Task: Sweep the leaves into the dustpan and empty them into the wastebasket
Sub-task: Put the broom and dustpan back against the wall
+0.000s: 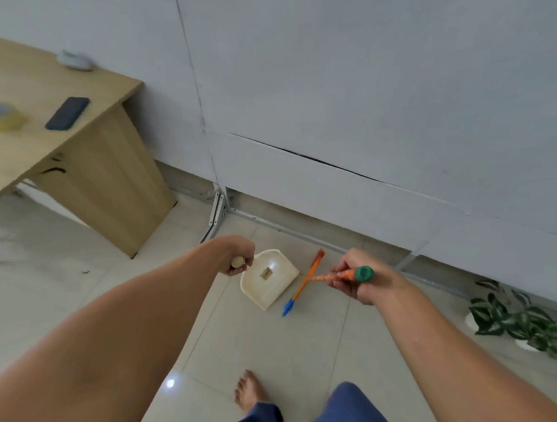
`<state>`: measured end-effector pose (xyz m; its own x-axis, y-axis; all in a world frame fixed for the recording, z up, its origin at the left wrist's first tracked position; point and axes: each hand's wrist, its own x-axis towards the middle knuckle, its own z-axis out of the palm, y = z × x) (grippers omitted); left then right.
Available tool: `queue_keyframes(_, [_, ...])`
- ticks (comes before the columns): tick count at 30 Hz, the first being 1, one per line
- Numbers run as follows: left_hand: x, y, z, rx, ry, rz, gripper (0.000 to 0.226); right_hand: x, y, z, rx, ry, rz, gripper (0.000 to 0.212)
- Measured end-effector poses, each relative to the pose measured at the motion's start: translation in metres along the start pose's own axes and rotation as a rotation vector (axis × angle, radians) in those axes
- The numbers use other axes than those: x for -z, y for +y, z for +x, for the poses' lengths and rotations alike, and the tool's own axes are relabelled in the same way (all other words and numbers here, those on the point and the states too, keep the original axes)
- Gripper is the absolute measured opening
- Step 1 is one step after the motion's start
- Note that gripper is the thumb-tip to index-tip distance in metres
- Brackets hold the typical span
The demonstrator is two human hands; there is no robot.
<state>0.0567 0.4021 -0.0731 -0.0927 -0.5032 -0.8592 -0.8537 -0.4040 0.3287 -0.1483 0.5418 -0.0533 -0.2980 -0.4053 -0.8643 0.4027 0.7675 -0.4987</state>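
My left hand (239,259) is closed around the cream handle of a cream dustpan (268,278), which hangs over the floor tiles with its pan facing me. My right hand (356,276) grips the orange handle of a broom (302,282) just below its green end cap. The broom head is a thin orange bar with a blue tip near me and a red tip toward the wall, just right of the dustpan. Green leaves (518,320) lie on the floor at the right, by the wall. No wastebasket is in view.
A wooden desk (54,133) stands at the left with a dark phone (67,112), a tape roll (2,115) and a grey object (75,60) on it. A white partition wall (362,108) runs behind. My bare foot (247,390) stands on the tiles below.
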Motion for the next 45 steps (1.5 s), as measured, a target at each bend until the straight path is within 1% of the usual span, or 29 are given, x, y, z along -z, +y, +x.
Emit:
queue_keyframes(3, [0.026,0.027,0.024,0.004,-0.019,0.035,0.009,-0.011,-0.026,0.007,0.018,-0.047,0.084,0.019])
queue_keyframes(5, [0.040,0.048,0.041,0.009,-0.021,0.050,0.007,-0.020,-0.042,0.013,0.073,-0.072,0.169,0.020])
queue_keyframes(9, [0.063,0.090,0.065,0.010,-0.029,0.053,0.026,-0.041,-0.074,0.024,0.206,-0.083,0.236,0.025])
queue_keyframes(11, [0.072,0.110,0.070,-0.005,-0.027,0.027,0.039,-0.051,-0.088,0.034,0.228,-0.077,0.247,0.028])
queue_keyframes(12, [0.076,0.121,0.073,-0.024,-0.023,0.017,0.043,-0.054,-0.095,0.040,0.234,-0.078,0.254,0.029])
queue_keyframes(15, [0.085,0.148,0.086,-0.105,0.032,0.088,0.036,-0.061,-0.115,0.060,0.301,-0.084,0.227,0.031])
queue_keyframes(17, [0.090,0.162,0.093,-0.185,0.160,0.179,0.022,-0.068,-0.127,0.071,0.383,-0.049,0.101,0.025])
queue_keyframes(20, [0.097,0.175,0.100,-0.332,0.443,0.309,0.006,-0.078,-0.141,0.087,0.531,0.081,-0.182,0.010])
queue_keyframes(22, [0.095,0.175,0.106,-0.399,0.555,0.311,0.005,-0.085,-0.151,0.096,0.651,0.192,-0.406,0.013])
queue_keyframes(24, [0.089,0.168,0.118,-0.493,0.634,0.279,0.016,-0.091,-0.162,0.105,0.772,0.302,-0.673,0.019])
queue_keyframes(25, [0.086,0.165,0.125,-0.542,0.654,0.264,0.016,-0.094,-0.168,0.108,0.798,0.340,-0.758,0.020])
queue_keyframes(27, [0.084,0.164,0.135,-0.620,0.671,0.206,0.016,-0.099,-0.180,0.113,0.803,0.377,-0.843,0.025])
queue_keyframes(29, [0.090,0.168,0.142,-0.657,0.674,0.171,0.019,-0.105,-0.190,0.116,0.803,0.409,-0.874,0.028])
queue_keyframes(35, [0.130,0.193,0.153,-0.735,0.666,0.272,0.022,-0.125,-0.229,0.117,0.841,0.526,-0.869,0.032])
queue_keyframes(40, [0.152,0.207,0.164,-0.771,0.623,0.379,0.019,-0.158,-0.253,0.140,0.800,0.504,-0.810,0.034])
queue_keyframes(45, [0.163,0.218,0.183,-0.794,0.577,0.446,0.022,-0.183,-0.262,0.179,0.712,0.494,-0.766,0.034])
